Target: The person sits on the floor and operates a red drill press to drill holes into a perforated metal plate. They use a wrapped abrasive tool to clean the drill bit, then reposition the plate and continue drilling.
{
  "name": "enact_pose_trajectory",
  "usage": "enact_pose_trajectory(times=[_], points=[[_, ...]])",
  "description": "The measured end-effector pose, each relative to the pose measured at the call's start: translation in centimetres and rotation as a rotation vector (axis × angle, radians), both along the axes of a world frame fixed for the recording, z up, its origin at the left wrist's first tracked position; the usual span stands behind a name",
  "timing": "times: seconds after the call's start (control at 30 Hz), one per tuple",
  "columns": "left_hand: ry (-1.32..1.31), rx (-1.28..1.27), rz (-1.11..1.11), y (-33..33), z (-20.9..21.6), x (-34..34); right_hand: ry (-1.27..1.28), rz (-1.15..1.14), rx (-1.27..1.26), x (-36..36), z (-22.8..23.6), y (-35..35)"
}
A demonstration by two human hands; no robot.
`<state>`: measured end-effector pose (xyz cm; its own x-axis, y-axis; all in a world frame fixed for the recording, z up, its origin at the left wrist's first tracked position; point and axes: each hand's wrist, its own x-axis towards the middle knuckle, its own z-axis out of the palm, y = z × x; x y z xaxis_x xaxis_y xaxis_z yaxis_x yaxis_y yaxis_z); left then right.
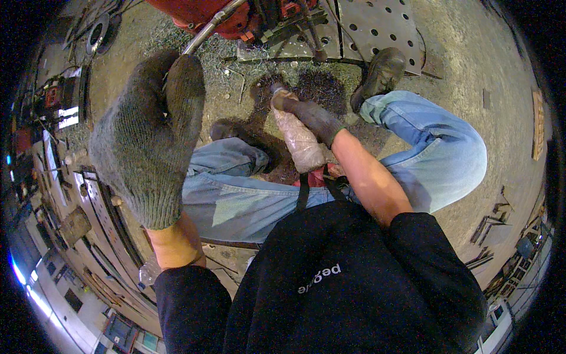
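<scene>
My left hand (154,127), in a grey knit glove with dark fingers, is raised at the left, closed around the lower end of a shiny metal lever (213,28). The lever runs up toward a red machine (203,15). Between my knees, my right hand (309,118), in a dark glove, is closed around the narrow upper part of a long, cloudy, dirty bottle-like object (299,140). It lies tilted, with its wide end toward my body and its narrow end toward the machine. My fingers partly hide that narrow end.
Metal shavings (224,74) litter the floor before the machine. A perforated metal plate (377,26) lies at the upper right, near my boot (384,72). Long metal bars (109,203) and a clear plastic bottle (147,274) are at the left. Metal pieces (492,221) lie far right.
</scene>
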<state>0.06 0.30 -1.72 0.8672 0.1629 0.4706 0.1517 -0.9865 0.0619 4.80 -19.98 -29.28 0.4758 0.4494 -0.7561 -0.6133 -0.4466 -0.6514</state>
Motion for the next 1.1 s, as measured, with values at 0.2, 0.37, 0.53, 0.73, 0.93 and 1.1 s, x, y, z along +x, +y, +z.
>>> enact_pose_trajectory(times=[0.2,0.37,0.53,0.73,0.93,1.1], points=[[0.145,-0.022,0.055,-0.8,0.9,0.1,-0.033,0.024,-0.018,0.0,-1.4,-0.3],[0.012,-0.025,0.012,0.4,-0.4,0.0,-0.017,-0.023,0.106,-0.2,1.6,0.1],[0.018,-0.026,-0.002,0.2,-0.2,0.1,-0.035,-0.034,0.002,-0.1,0.1,0.3],[0.011,-0.04,-0.004,0.0,-0.2,0.0,-0.042,-0.014,-0.003,0.0,-0.4,0.0],[0.027,-0.026,0.011,-0.1,-0.2,0.0,0.048,0.022,-0.024,0.1,-2.1,-0.5],[0.01,-0.099,0.025,0.1,-0.5,-0.2,0.007,-0.03,0.076,-0.2,1.0,0.6]])
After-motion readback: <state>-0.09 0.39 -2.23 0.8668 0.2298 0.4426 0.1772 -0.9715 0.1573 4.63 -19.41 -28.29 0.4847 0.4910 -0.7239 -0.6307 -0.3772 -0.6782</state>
